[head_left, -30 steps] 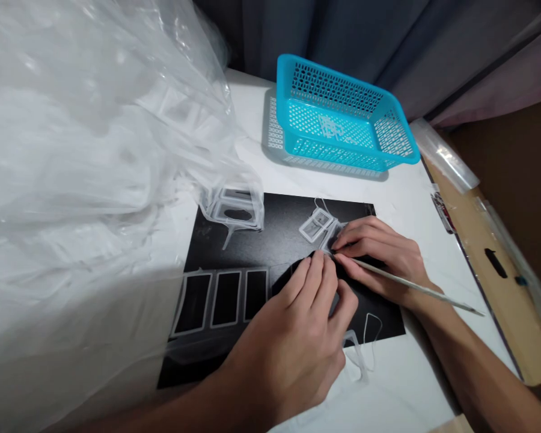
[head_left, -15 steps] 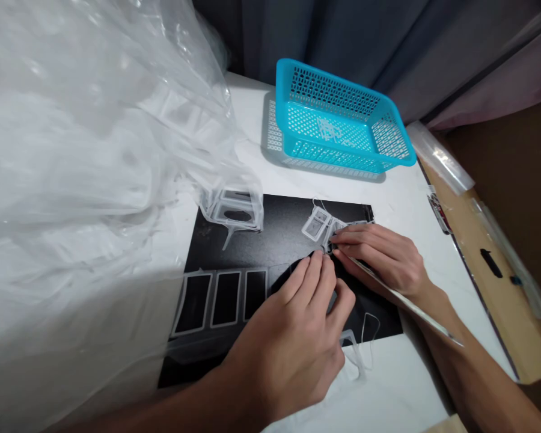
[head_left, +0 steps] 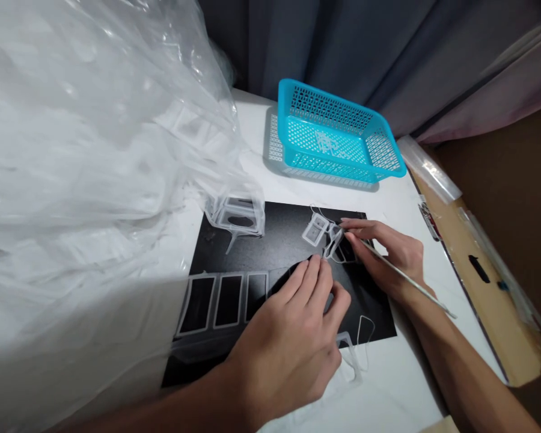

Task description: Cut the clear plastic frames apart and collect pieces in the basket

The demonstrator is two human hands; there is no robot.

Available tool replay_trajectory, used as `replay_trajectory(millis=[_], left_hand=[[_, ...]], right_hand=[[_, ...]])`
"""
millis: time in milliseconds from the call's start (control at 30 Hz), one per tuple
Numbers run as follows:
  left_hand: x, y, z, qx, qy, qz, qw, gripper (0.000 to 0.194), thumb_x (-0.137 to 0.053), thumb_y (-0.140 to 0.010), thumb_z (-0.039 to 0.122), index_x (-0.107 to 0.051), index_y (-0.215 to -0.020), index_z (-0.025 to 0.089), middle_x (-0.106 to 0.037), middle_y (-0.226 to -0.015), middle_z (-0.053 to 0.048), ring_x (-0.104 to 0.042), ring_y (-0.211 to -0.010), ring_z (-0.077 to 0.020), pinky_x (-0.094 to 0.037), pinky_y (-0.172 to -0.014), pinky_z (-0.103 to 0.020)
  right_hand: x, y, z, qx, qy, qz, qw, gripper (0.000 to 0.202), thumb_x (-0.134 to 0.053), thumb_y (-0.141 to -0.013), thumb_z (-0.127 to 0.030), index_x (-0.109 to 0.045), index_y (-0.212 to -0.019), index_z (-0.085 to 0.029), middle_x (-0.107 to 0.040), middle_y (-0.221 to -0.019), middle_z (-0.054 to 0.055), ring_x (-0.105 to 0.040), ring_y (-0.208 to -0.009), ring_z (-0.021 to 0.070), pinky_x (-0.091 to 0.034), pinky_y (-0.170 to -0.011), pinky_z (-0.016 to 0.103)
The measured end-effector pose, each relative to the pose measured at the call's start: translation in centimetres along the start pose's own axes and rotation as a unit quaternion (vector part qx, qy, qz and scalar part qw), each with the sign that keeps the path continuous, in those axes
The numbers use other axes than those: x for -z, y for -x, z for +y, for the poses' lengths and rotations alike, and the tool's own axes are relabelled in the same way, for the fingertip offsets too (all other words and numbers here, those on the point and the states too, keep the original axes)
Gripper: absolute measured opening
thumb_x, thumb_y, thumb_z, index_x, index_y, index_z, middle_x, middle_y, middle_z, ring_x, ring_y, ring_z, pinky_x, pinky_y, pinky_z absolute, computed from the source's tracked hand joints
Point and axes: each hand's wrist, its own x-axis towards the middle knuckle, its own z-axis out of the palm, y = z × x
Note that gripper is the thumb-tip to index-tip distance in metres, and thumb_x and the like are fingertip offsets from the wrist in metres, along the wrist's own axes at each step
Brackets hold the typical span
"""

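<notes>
My left hand lies over a translucent plastic sheet with white-edged rectangular windows, its fingers together and their tips pressing it onto a black mat. My right hand pinches a thin white rod-like tool, whose back end slants over the wrist. The tool's tip is hidden near the fingertips. Right by them is a loose tangle of translucent frame strip, partly lifted off the mat. Touching that tangle on the left is a small white-edged rectangular piece.
A blue perforated basket stands behind the mat, white scraps inside. Large clear plastic bagging heaps up on the left. Another translucent piece with an oval opening lies at the mat's top left. Cardboard borders the white table on the right.
My right hand has lifted and drawn slightly away from the left fingertips, and the frame strip beside it has opened into loops. My left hand keeps its place on the sheet.
</notes>
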Motion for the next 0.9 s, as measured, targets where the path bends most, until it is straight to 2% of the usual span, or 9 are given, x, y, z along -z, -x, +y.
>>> replay_trajectory(millis=[100,300,467,600,667,800,900], left_hand=[[0.0,0.0,0.0,0.007,0.000,0.001,1.000,0.045,-0.055,-0.097,0.034,-0.057,-0.131,0.005,-0.066,-0.149,-0.032,-0.063,-0.146,-0.0421,-0.038,-0.127,-0.049],[-0.3,0.1,0.0,0.013,-0.003,0.005,1.000,0.043,-0.055,-0.097,0.034,-0.057,-0.130,0.008,-0.067,-0.147,-0.031,-0.064,-0.145,-0.0419,-0.044,-0.124,-0.049],[-0.4,0.0,-0.1,0.013,-0.008,0.004,1.000,0.041,-0.056,-0.096,0.033,-0.058,-0.129,0.009,-0.068,-0.145,-0.029,-0.066,-0.142,-0.0417,-0.048,-0.121,-0.050],[-0.3,0.0,-0.4,0.014,0.000,0.005,1.000,0.040,-0.055,-0.097,0.032,-0.062,-0.129,0.009,-0.068,-0.145,-0.026,-0.066,-0.140,-0.0396,-0.049,-0.122,-0.050],[-0.2,0.1,-0.6,0.012,0.000,0.007,1.000,0.035,-0.054,-0.098,0.030,-0.065,-0.125,0.011,-0.070,-0.142,-0.023,-0.068,-0.136,-0.0380,-0.050,-0.121,-0.051],[0.0,0.1,-0.7,0.019,-0.002,0.014,1.000,0.032,-0.053,-0.100,0.029,-0.068,-0.123,0.012,-0.073,-0.139,-0.019,-0.068,-0.135,-0.0359,-0.050,-0.120,-0.052],[0.2,0.1,-0.7,0.015,-0.010,0.009,1.000,0.038,-0.052,-0.102,0.028,-0.068,-0.131,0.009,-0.071,-0.145,-0.020,-0.066,-0.137,-0.0357,-0.048,-0.122,-0.053]], right_hand=[[0.0,-0.1,0.6,-0.067,0.013,0.053,0.996,0.008,-0.073,-0.104,-0.018,-0.075,-0.099,-0.023,-0.087,-0.110,0.005,-0.086,-0.101,0.0214,-0.069,-0.092,0.035],[0.3,-0.8,2.2,-0.134,0.054,0.154,0.977,0.012,-0.073,-0.103,-0.026,-0.077,-0.093,-0.022,-0.087,-0.103,0.006,-0.084,-0.095,0.0232,-0.068,-0.090,0.039],[1.1,-1.1,4.0,-0.180,0.091,0.189,0.961,0.013,-0.074,-0.099,-0.031,-0.078,-0.092,-0.021,-0.087,-0.097,0.008,-0.083,-0.088,0.0253,-0.065,-0.082,0.040],[2.9,-1.2,5.8,-0.222,0.120,0.224,0.941,0.025,-0.068,-0.100,-0.039,-0.077,-0.089,-0.018,-0.086,-0.092,0.011,-0.082,-0.083,0.0263,-0.063,-0.078,0.040],[4.3,-1.1,6.5,-0.249,0.128,0.213,0.936,0.032,-0.066,-0.101,-0.044,-0.078,-0.090,-0.017,-0.085,-0.087,0.012,-0.082,-0.080,0.0267,-0.061,-0.073,0.038],[7.1,-0.2,7.2,-0.248,0.133,0.135,0.950,0.039,-0.073,-0.092,-0.056,-0.080,-0.080,-0.019,-0.081,-0.072,0.011,-0.075,-0.064,0.0271,-0.053,-0.060,0.037],[8.2,0.4,7.6,-0.244,0.113,0.103,0.958,0.047,-0.075,-0.085,-0.067,-0.079,-0.073,-0.022,-0.085,-0.081,0.015,-0.077,-0.069,0.0316,-0.055,-0.067,0.041]])
